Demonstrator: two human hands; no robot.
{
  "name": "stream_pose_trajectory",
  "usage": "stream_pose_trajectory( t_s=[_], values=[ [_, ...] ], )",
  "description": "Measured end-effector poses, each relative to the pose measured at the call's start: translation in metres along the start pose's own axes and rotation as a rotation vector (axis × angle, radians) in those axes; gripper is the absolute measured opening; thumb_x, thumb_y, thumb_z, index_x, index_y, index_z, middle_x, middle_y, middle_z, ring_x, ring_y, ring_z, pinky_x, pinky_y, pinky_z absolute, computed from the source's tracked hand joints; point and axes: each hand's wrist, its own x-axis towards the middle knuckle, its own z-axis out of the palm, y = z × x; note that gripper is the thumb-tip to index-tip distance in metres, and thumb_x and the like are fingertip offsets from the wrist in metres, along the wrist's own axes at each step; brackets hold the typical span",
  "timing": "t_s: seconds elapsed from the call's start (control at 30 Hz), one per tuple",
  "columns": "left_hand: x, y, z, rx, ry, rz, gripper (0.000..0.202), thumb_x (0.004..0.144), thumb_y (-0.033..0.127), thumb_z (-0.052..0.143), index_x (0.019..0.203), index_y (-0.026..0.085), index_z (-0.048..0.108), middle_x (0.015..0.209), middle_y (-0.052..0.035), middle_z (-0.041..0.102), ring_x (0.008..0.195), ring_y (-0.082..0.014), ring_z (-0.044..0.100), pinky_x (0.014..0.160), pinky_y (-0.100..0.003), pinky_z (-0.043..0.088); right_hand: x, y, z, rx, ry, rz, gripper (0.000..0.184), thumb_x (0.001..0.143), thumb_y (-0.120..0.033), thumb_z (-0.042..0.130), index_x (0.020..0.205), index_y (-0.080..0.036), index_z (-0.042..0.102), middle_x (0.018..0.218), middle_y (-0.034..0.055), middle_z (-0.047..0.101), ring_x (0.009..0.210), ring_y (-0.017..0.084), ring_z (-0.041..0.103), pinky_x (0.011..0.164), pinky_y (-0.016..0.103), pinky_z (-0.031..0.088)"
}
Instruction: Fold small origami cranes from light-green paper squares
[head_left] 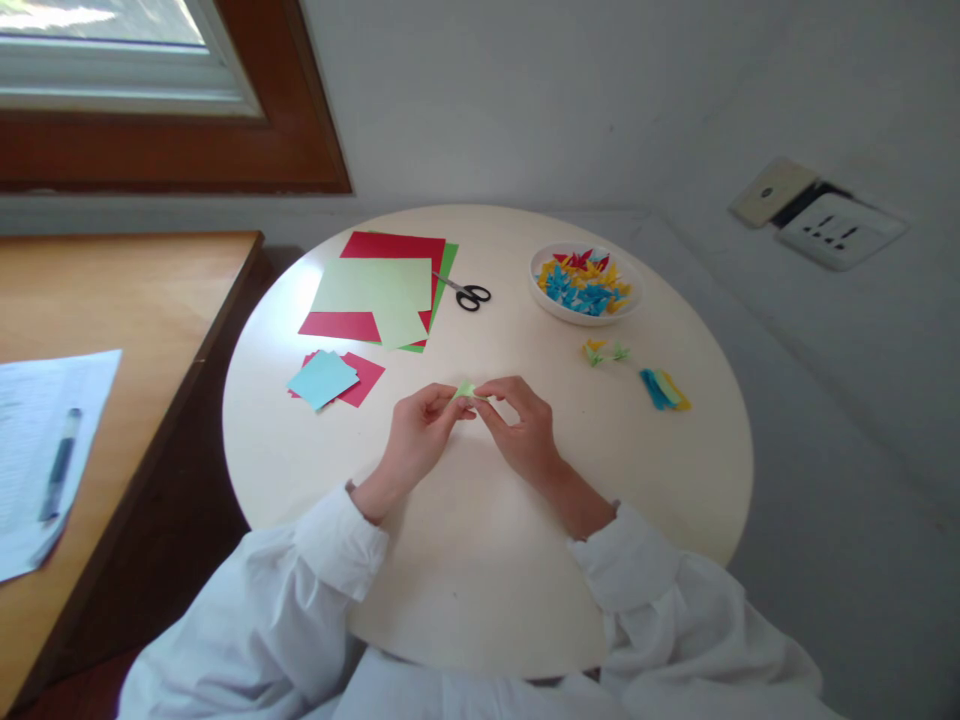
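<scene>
Between my two hands is a small piece of folded light green paper, held just above the round white table. My left hand pinches its left side between thumb and fingers. On the other side, my right hand grips the paper's right edge with thumb and forefinger. Fingertips cover much of the paper, so its exact folded shape is hard to make out. To the left of my hands lie small blue and red paper squares. Right of them rest a few little folded yellow and green paper pieces.
Scissors with black handles lie against large red and green sheets at the back left. A white bowl holds many folded paper figures. Folded strips lie at right. A wooden desk with papers and a pen stands left.
</scene>
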Motion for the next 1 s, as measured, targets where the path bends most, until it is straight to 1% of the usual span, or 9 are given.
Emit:
stream_pose_trajectory(
  t_s=[0.1, 0.33, 0.43, 0.5, 0.57, 0.67, 0.73, 0.87, 1.0],
  values=[
    [0.0005, -0.0023, -0.0012, 0.011, 0.0, 0.0, 0.02, 0.076, 0.034, 0.064, 0.069, 0.016, 0.06, 0.066, -0.0051, 0.07, 0.068, -0.0197, 0.07, 0.063, -0.029, 0.055, -0.0002, 0.0005, -0.0007, 0.0, -0.016, -0.013, 0.005, 0.084, -0.018, 0.058, 0.083, -0.022, 0.061, 0.077, 0.0017, 0.068, 0.075, 0.016, 0.064, 0.067, 0.029, 0.052],
    [-0.0003, -0.0061, -0.0022, 0.079, 0.006, 0.063, 0.019, 0.079, 0.034, 0.059, 0.071, 0.017, 0.058, 0.067, -0.005, 0.069, 0.065, -0.0184, 0.069, 0.062, -0.029, 0.053, -0.001, 0.0025, -0.0012, -0.022, -0.043, -0.033, 0.006, 0.083, -0.019, 0.06, 0.085, -0.023, 0.063, 0.08, 0.0027, 0.071, 0.078, 0.017, 0.066, 0.069, 0.031, 0.053],
    [-0.0005, -0.0068, -0.0031, 0.123, -0.004, 0.117, 0.016, 0.08, 0.031, 0.059, 0.088, 0.018, 0.057, 0.071, -0.0024, 0.066, 0.067, -0.0158, 0.066, 0.065, -0.028, 0.053, -0.0012, 0.0025, -0.0006, 0.007, -0.036, 0.044, 0.007, 0.082, -0.019, 0.06, 0.083, -0.023, 0.065, 0.08, 0.0025, 0.072, 0.076, 0.017, 0.066, 0.07, 0.031, 0.053],
    [0.0001, -0.0082, -0.0043, 0.181, 0.01, 0.186, 0.025, 0.079, 0.028, 0.061, 0.101, 0.02, 0.054, 0.081, -0.0029, 0.066, 0.078, -0.0153, 0.065, 0.072, -0.028, 0.052, -0.0011, 0.0022, 0.0002, 0.052, -0.025, 0.119, 0.006, 0.081, -0.019, 0.061, 0.081, -0.023, 0.065, 0.079, 0.0021, 0.072, 0.073, 0.016, 0.066, 0.068, 0.03, 0.053],
    [0.001, -0.0098, -0.0054, 0.197, 0.01, 0.25, 0.029, 0.079, 0.026, 0.062, 0.106, 0.02, 0.053, 0.097, -0.0062, 0.064, 0.091, -0.016, 0.062, 0.082, -0.03, 0.051, -0.0008, 0.0017, 0.0013, 0.126, -0.022, 0.189, 0.005, 0.079, -0.019, 0.062, 0.08, -0.022, 0.066, 0.078, 0.0016, 0.073, 0.07, 0.015, 0.066, 0.065, 0.027, 0.053],
    [0.0018, -0.01, -0.0066, 0.118, -0.048, 0.275, 0.023, 0.081, 0.027, 0.059, 0.103, 0.019, 0.055, 0.111, -0.0103, 0.061, 0.102, -0.018, 0.06, 0.09, -0.033, 0.048, -0.0003, 0.0008, 0.0029, 0.241, -0.026, 0.252, 0.006, 0.078, -0.019, 0.062, 0.079, -0.021, 0.068, 0.078, 0.0015, 0.073, 0.068, 0.014, 0.066, 0.063, 0.026, 0.053],
    [0.0014, -0.0082, -0.0069, 0.101, -0.066, 0.253, 0.017, 0.083, 0.028, 0.057, 0.096, 0.018, 0.058, 0.107, -0.0107, 0.063, 0.098, -0.0184, 0.062, 0.086, -0.032, 0.05, -0.0003, 0.0004, 0.0036, 0.279, -0.024, 0.269, 0.006, 0.078, -0.019, 0.063, 0.078, -0.02, 0.068, 0.076, 0.0015, 0.073, 0.067, 0.014, 0.065, 0.063, 0.025, 0.052],
    [0.0002, -0.0048, -0.007, 0.132, -0.026, 0.217, 0.013, 0.081, 0.029, 0.058, 0.086, 0.017, 0.06, 0.096, -0.0099, 0.067, 0.087, -0.0187, 0.063, 0.074, -0.03, 0.052, -0.0006, 0.0009, 0.0035, 0.299, -0.028, 0.271, 0.005, 0.076, -0.019, 0.064, 0.074, -0.021, 0.069, 0.072, 0.0011, 0.072, 0.065, 0.014, 0.064, 0.063, 0.026, 0.052],
    [0.0005, -0.0053, -0.0084, 0.15, -0.022, 0.286, 0.009, 0.08, 0.026, 0.058, 0.082, 0.018, 0.059, 0.095, -0.0094, 0.065, 0.088, -0.0189, 0.062, 0.074, -0.03, 0.051, -0.0008, 0.0018, 0.0028, 0.302, -0.023, 0.281, 0.004, 0.075, -0.02, 0.065, 0.071, -0.021, 0.068, 0.07, 0.0006, 0.07, 0.063, 0.014, 0.062, 0.062, 0.026, 0.052]
  ],
)
